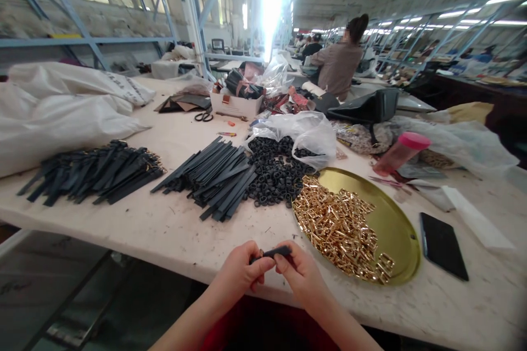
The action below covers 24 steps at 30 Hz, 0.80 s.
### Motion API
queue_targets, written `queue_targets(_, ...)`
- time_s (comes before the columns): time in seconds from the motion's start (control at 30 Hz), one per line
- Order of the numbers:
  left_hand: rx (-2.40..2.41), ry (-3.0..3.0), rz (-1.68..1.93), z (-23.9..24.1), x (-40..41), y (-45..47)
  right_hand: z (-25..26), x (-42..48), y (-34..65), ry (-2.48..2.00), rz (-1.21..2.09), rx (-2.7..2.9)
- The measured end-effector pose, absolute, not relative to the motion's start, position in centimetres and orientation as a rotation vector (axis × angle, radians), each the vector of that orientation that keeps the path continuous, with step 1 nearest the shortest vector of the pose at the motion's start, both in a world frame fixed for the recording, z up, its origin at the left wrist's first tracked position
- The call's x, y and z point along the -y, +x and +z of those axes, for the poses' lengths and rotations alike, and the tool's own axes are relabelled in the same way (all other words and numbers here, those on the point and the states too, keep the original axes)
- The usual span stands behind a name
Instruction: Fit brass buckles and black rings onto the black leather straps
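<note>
Between my two hands, over the table's front edge, is a short dark strap (276, 252). My left hand (242, 269) is closed on its left end, where a small bit of gold metal shows by the fingers. My right hand (300, 270) pinches the strap's right part between thumb and fingers. Beyond them lie a pile of flat dark straps (218, 173) and a heap of small black loops (272, 173). Gold buckles (337, 225) cover much of a round gold tray (395, 230) to the right. At the left is a bundle of straps with gold buckles (94, 173).
A black phone (443, 245) lies right of the tray, with a pink-lidded jar (401, 152) behind it. Scissors (203, 115) and a white box (236, 103) are farther back. White sacks (61, 115) fill the left side. A co-worker (340, 63) sits beyond the table.
</note>
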<state>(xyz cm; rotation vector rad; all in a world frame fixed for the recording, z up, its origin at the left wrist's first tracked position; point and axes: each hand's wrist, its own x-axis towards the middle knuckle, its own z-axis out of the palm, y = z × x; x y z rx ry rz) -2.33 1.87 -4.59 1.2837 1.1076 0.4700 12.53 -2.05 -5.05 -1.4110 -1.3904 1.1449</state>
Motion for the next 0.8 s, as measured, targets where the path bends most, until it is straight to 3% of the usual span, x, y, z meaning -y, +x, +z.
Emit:
queue_targets(0.4,-1.094,1.378,0.588,-4.5,-4.5,-2.6,-5.3,-2.2,13.6,-1.419,1.274,1.593)
queue_targets(0.47,-1.072,1.424,0.562,-4.5,-4.7,-2.8,-5.1,-3.7,15.1,-1.504,1.103,1.708)
queue_targets(0.63,-1.134,1.333,0.578,-5.2,-4.8,-2.5,-5.4,-8.4,17.4,-2.009,0.187,2.041)
queue_targets(0.8,-1.184,1.328,0.583,-5.1,-4.3,-2.5,-5.6,-9.3,16.7,-1.957,0.160,2.065)
